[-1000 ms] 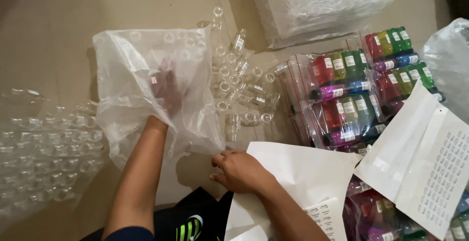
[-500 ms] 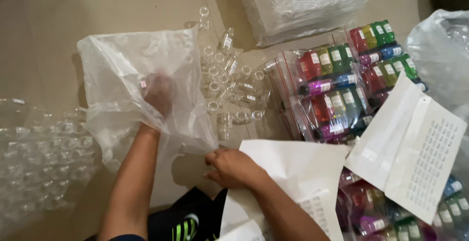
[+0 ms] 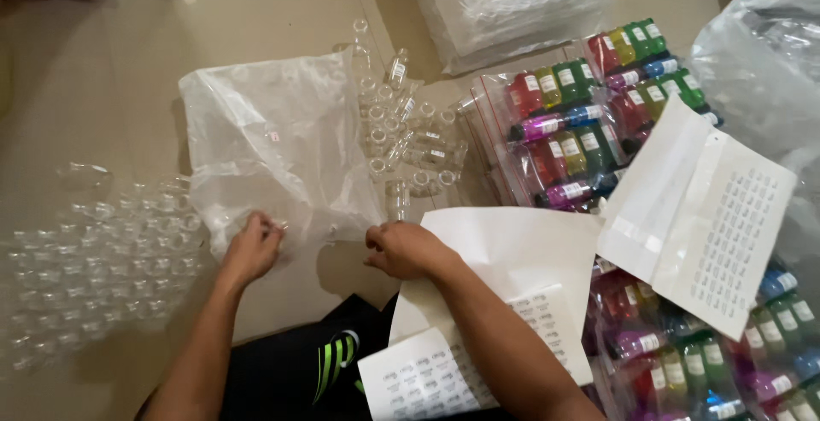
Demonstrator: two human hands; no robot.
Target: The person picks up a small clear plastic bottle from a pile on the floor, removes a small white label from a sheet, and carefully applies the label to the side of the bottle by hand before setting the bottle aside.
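In the head view, the clear plastic bag [image 3: 273,148] lies flat on the floor [image 3: 102,71], stretching up and away from both hands, with its near edge right at the fingers. The left hand [image 3: 252,248] pinches the bag's near left edge with a closed grip, and the right hand [image 3: 408,250] clamps the near right corner, both arms reaching forward. Small clear bottles [image 3: 401,143] lie just past the bag's right side.

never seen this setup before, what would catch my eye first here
Probably the packs of coloured bottles at the right, red, green, blue and pink under clear wrap. Next, at the centre, the left hand and right hand pinch the lower edge of a clear plastic bag, with small clear vials lying loose just beyond it.
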